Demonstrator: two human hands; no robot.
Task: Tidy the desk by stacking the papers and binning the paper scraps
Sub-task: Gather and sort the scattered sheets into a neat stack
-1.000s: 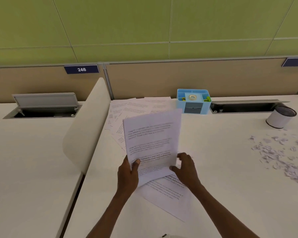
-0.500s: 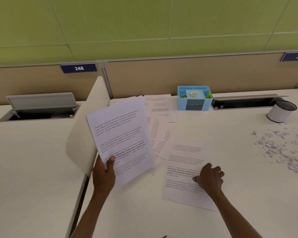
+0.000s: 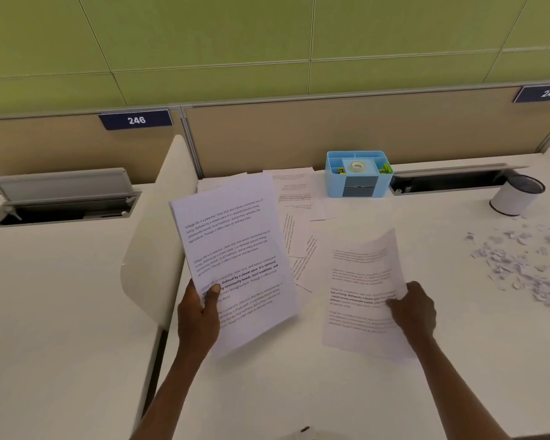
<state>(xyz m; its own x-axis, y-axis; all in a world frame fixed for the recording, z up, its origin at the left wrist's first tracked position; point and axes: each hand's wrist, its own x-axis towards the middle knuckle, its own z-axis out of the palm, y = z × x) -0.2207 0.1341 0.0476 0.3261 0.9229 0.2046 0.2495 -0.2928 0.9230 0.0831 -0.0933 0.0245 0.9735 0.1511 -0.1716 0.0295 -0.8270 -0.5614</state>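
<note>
L hand (image 3: pixel 200 315) is gripping a stack (image 3: pixel 235 258) of printed sheets by its lower left edge, thumb lying across the front & fingers curling behind — the stack is tilting up off the tabletop (image 3: pixel 299 392), top leaning away to the left. R hand (image 3: pixel 413 309) is pinching the right edge of a single sheet (image 3: pixel 359 293); that sheet's upper right corner is lifting & curling while its lower part is resting on the tabletop. Stack & sheet are sitting just beside each other, not touching as far as I can tell. More papers (image 3: pixel 299 211) are lying fanned out flat behind & between the two, overlapping each other, running back toward the partition. Scraps (image 3: pixel 518 258) are lying scattered in a loose patch at the far right of the tabletop, well apart from both hands. A white bin (image 3: pixel 515 198) w/ a dark rim is standing upright just behind the scraps, near the partition. A blue organizer (image 3: pixel 358 173) w/ a tape roll in its top is standing against the partition, just right of the fanned papers. A curved divider (image 3: pixel 153 249) is standing to the left of the stack, separating this tabletop from the next one. Labels 246 (image 3: pixel 136 120) & 247 (image 3: pixel 548 93) are showing on the partition.
</note>
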